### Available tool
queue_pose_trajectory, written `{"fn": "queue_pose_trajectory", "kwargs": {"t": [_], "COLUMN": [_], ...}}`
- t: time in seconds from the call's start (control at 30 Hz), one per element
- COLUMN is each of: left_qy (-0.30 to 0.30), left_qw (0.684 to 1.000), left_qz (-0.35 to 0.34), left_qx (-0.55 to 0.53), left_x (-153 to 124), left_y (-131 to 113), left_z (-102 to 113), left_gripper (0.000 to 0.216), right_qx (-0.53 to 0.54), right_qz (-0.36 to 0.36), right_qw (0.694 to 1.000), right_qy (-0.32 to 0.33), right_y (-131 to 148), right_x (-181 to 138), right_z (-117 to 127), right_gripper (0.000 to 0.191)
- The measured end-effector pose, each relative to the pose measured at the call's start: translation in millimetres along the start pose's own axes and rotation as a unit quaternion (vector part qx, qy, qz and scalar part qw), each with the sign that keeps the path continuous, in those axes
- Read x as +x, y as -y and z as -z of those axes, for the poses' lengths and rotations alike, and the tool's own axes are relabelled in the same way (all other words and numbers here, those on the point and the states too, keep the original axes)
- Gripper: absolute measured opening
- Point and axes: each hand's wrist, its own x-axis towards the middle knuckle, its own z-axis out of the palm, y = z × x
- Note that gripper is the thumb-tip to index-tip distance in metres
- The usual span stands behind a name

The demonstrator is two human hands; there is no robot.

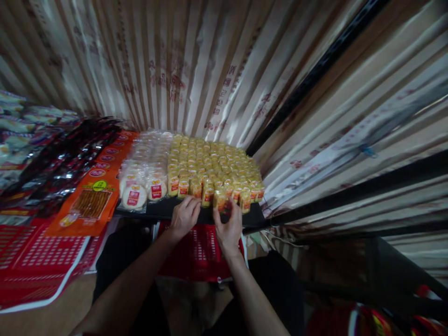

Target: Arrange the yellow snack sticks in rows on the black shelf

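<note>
Both my hands reach to the front edge of a black shelf (164,210) packed with small yellow snack packs (213,163) bearing red labels. My right hand (229,226) pinches one yellow pack (221,199) in the front row, fingers closed round it. My left hand (184,215) rests curled at the shelf edge just below the front row, its fingertips touching a yellow pack (196,189); whether it grips anything is hidden. Round white packs (135,196) with red labels fill the shelf's left part.
A red plastic basket (198,254) sits below the shelf under my hands. Orange snack bags (89,203) and dark packets (59,168) lie to the left, red crates (31,261) lower left. Striped cardboard (196,70) stands behind; black shelf rails (350,196) run right.
</note>
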Motion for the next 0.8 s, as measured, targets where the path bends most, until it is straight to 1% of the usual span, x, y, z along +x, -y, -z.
{"fn": "queue_pose_trajectory", "kwargs": {"t": [0.1,0.17,0.23,0.33,0.4,0.47,0.63,0.73,0.8], "left_qy": [-0.065,-0.094,-0.098,-0.079,-0.071,-0.063,-0.025,-0.033,-0.042], "left_qw": [0.996,0.992,0.991,0.991,0.991,0.991,0.990,0.986,0.984], "left_qz": [0.058,0.086,0.093,0.099,0.111,0.119,0.138,0.164,0.168], "left_qx": [-0.005,-0.006,-0.018,-0.037,-0.032,-0.019,0.000,0.016,0.032], "left_x": [-1,-2,-4,-7,-7,-6,-1,0,0], "left_y": [5,11,17,22,25,27,31,29,26], "left_z": [18,29,38,43,43,40,31,28,26], "left_gripper": [0.018,0.019,0.019,0.020,0.023,0.027,0.031,0.032,0.031], "right_qx": [0.046,0.072,0.094,0.104,0.099,0.091,0.066,0.082,0.094], "right_qz": [0.016,0.002,-0.013,-0.012,-0.002,0.004,0.024,0.050,0.057], "right_qw": [0.998,0.996,0.994,0.994,0.994,0.995,0.996,0.993,0.991], "right_qy": [0.040,0.051,0.049,0.041,0.041,0.046,0.058,0.073,0.076], "right_y": [30,47,60,73,76,77,72,66,58], "right_x": [-9,-15,-17,-16,-15,-14,-20,-24,-24], "right_z": [-18,-33,-47,-64,-69,-72,-73,-68,-60], "right_gripper": [0.044,0.040,0.035,0.026,0.020,0.017,0.026,0.029,0.030]}}
